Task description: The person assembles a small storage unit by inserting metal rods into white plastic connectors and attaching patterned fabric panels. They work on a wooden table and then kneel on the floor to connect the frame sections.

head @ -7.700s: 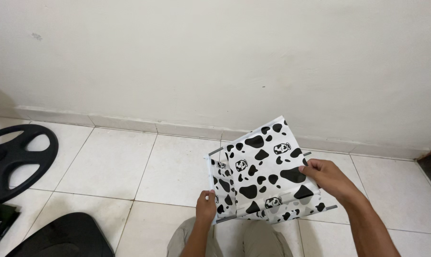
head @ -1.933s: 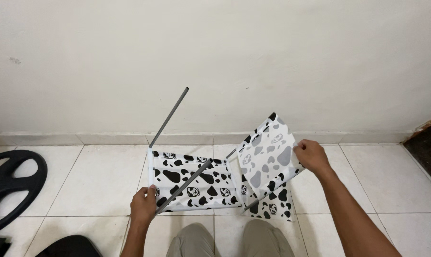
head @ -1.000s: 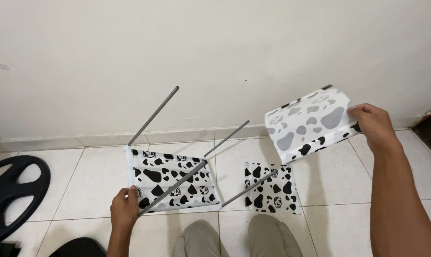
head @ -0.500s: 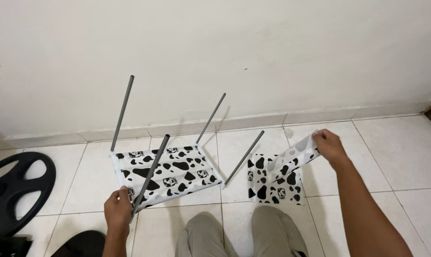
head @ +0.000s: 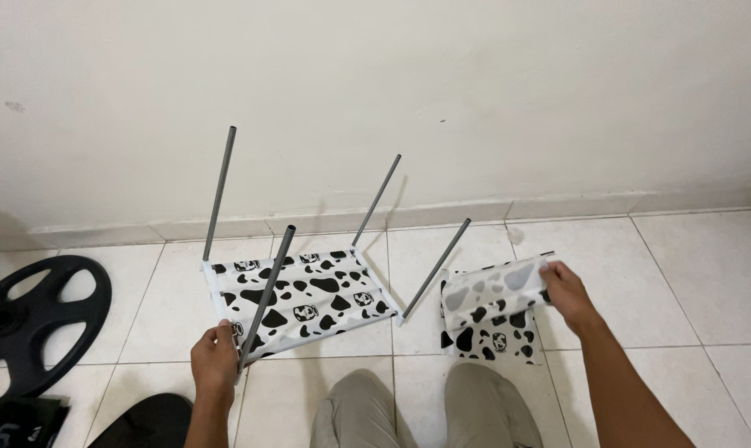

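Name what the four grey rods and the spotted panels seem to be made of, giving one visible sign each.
Rods: probably metal tubing, matt grey; straight, thin and rigid. Spotted panel by the left hand: likely printed fabric, stretched flat between the rods. Loose panel in the right hand: same cloth look, bending softly.

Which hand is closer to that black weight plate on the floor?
Left. The left hand grips the cow-print panel just right of the weight plate; the right hand is far across, holding another panel.
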